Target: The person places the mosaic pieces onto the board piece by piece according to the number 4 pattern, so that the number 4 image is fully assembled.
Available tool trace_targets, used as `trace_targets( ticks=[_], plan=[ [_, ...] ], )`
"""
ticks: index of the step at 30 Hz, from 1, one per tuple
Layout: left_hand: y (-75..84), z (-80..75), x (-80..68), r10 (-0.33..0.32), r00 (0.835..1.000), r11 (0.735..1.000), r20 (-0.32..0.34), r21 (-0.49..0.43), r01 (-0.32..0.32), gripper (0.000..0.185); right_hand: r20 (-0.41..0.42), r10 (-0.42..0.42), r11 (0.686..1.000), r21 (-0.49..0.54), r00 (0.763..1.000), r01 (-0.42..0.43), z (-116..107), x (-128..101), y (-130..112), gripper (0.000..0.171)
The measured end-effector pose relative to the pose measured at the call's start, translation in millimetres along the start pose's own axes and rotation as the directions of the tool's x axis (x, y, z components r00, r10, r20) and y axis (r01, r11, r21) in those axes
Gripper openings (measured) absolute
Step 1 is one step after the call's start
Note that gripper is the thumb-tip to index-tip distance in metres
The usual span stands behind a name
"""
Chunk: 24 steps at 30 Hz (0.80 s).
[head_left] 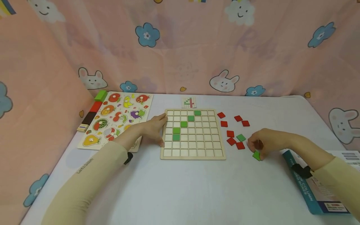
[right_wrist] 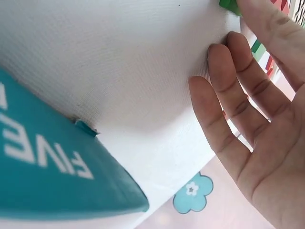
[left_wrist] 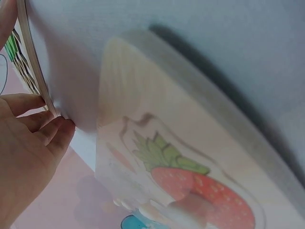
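Observation:
A wooden grid board (head_left: 192,158) lies mid-table, with several green tiles (head_left: 184,124) set in its squares along a slanting line. My left hand (head_left: 152,128) rests against the board's left edge, fingers and thumb spread along it; the left wrist view shows fingertips touching the rim. To the right of the board, my right hand (head_left: 267,142) pinches a green square tile (head_left: 256,156) low over the table. In the right wrist view that tile (right_wrist: 229,5) shows at the thumb's tip, other fingers loosely bent. Several red tiles (head_left: 230,133) and one green tile (head_left: 241,137) lie loose between board and hand.
A small pattern card (head_left: 188,102) lies behind the board. On the left sits a fruit puzzle board (head_left: 91,148), with green, red and dark blocks (head_left: 95,106) along its edge. A teal box (head_left: 305,187) lies under the right forearm. Patterned cloth hangs behind.

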<state>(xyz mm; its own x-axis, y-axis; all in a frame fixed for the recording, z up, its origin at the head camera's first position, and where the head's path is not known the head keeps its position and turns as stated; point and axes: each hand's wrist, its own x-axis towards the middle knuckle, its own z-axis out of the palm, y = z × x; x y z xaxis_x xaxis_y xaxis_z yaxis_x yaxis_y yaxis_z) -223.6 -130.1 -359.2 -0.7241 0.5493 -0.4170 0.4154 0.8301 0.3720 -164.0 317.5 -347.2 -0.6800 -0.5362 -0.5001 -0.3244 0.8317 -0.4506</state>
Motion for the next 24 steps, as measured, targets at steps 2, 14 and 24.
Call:
trace_targets(
  ticks=[2, 14, 24],
  plan=[
    [-0.2, 0.2, 0.6, -0.002, 1.000, 1.000, 0.000, 0.001, 0.002, 0.121, 0.002, -0.007, 1.000, -0.012, 1.000, 0.007, -0.9, 1.1, 0.5, 0.032],
    [1.2, -0.7, 0.6, -0.023, 1.000, 1.000, 0.006, 0.018, 0.023, 0.121, -0.121, -0.044, 0.988, 0.142, 0.992, 0.061, -9.4, 42.8, -35.1, 0.017],
    [0.3, 0.3, 0.5, -0.015, 1.000, 1.000, 0.004, 0.005, 0.015, 0.120, -0.285, -0.099, 0.959, 0.228, 0.953, 0.168, -0.7, 117.7, -103.4, 0.011]
  ],
)
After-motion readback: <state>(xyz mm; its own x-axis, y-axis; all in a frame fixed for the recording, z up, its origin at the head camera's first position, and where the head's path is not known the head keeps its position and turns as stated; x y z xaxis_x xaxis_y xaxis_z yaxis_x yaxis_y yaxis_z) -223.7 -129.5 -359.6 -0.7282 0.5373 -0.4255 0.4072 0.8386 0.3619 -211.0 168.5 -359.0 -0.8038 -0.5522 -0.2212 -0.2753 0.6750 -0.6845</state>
